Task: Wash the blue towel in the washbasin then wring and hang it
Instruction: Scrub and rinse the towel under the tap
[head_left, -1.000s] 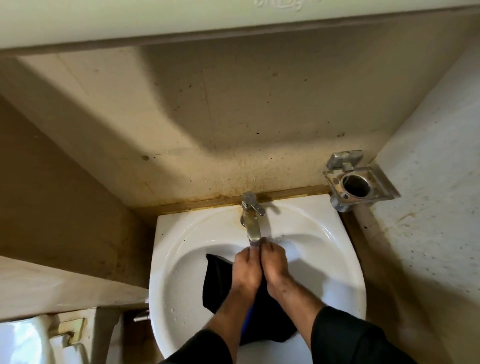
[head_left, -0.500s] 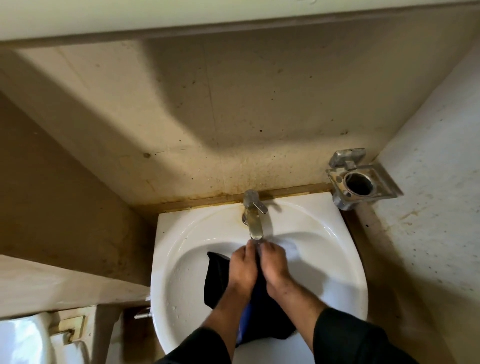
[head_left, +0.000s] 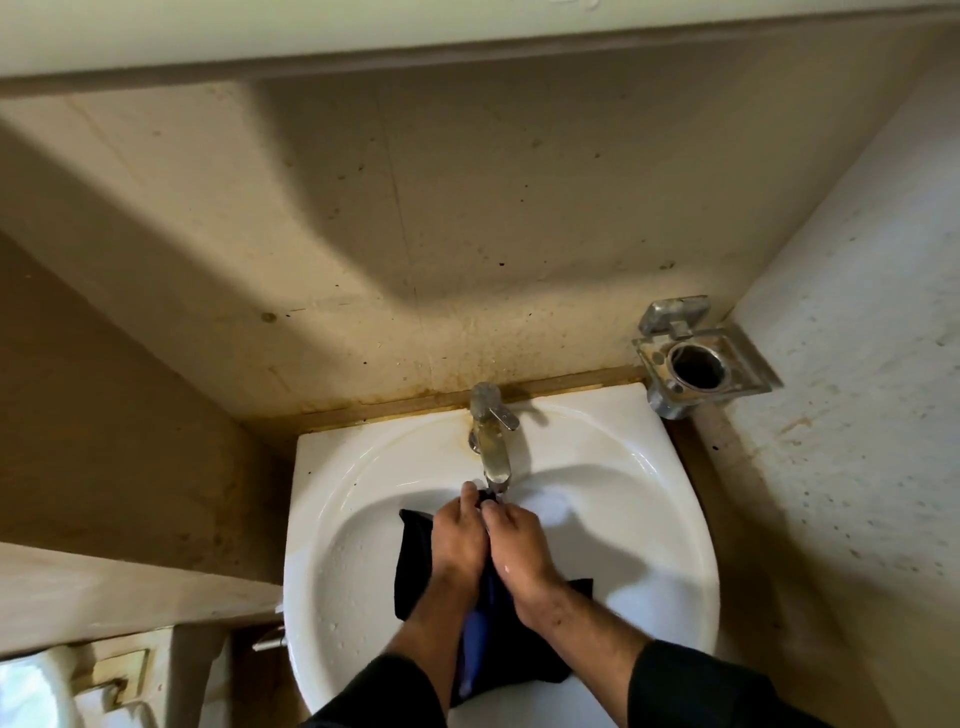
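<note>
The blue towel (head_left: 413, 566), wet and nearly black, lies in the white washbasin (head_left: 623, 467) under the metal tap (head_left: 491, 441). My left hand (head_left: 460, 540) and my right hand (head_left: 519, 545) are side by side on top of the towel, fingers curled down into the cloth just below the spout. A brighter blue fold shows between my wrists. Much of the towel is hidden under my hands and forearms.
A metal holder with a round hole (head_left: 696, 364) is fixed to the right wall beside the basin. Stained beige walls close in at the back and left. A ledge (head_left: 104, 597) and a white fixture (head_left: 31, 691) sit at the lower left.
Both hands have stayed together on the towel under the tap, shifting only slightly. More of the towel now shows to the right of my right wrist.
</note>
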